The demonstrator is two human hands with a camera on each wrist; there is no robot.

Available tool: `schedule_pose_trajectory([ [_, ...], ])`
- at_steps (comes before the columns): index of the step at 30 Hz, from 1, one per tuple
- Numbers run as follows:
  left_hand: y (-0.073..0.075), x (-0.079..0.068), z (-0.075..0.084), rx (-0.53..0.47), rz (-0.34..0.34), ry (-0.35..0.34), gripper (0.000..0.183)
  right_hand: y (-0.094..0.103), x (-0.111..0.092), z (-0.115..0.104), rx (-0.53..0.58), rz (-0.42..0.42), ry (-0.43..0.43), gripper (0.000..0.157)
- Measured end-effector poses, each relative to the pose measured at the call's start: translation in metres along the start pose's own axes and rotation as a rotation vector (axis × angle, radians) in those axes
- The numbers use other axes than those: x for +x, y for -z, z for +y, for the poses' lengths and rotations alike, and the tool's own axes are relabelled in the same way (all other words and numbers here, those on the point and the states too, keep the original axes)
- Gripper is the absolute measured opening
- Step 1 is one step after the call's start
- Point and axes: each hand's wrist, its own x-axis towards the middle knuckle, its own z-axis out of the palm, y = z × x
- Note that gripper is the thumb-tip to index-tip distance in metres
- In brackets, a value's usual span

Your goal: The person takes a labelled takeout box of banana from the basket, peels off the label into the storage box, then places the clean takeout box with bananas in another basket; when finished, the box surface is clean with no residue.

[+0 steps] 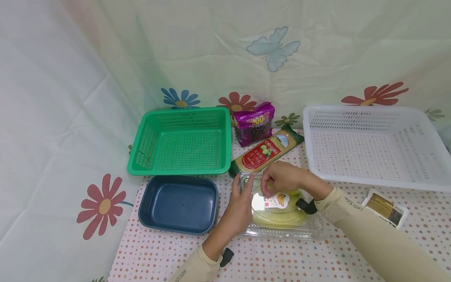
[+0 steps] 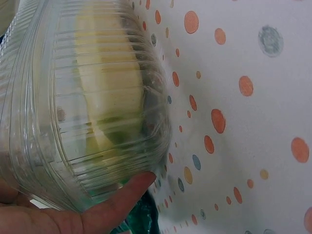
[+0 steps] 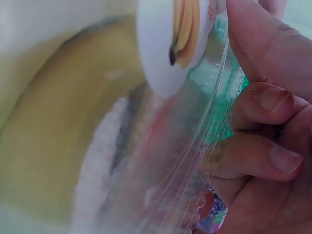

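A clear plastic container (image 1: 262, 229) of bananas (image 1: 282, 217) lies on the table, with a white banana label (image 1: 282, 200) on its lid. My left hand (image 1: 239, 207) holds the container's left end, thumb on the lid; in the left wrist view one finger (image 2: 119, 202) lies along its ribbed side. Over the lid, my right hand (image 1: 283, 178) has its fingers curled, with thumb and forefinger pinching at the label's left edge. The right wrist view shows the thumb (image 3: 273, 44) against the label (image 3: 163, 53); the forefinger's tip is mostly hidden.
Behind the container lie a pasta packet (image 1: 264, 152) and a purple snack bag (image 1: 254, 125). A green basket (image 1: 227, 141) and dark blue tub (image 1: 177, 231) stand left. A white basket (image 1: 380, 182) stands right, with a small packet (image 1: 385, 207) in front.
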Motion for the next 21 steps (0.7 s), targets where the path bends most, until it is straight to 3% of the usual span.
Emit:
schedule_pose_trajectory([
  [12, -0.0002, 0.0002, 0.0003, -0.004, -0.004, 0.015, 0.058, 0.0032, -0.0060, 0.0039, 0.030, -0.050, 0.084, 0.015],
  [21, 0.0003, 0.0000, 0.0000, -0.016, -0.002, 0.002, 0.059, 0.0028, -0.0049, 0.0090, 0.092, -0.065, 0.078, 0.010],
])
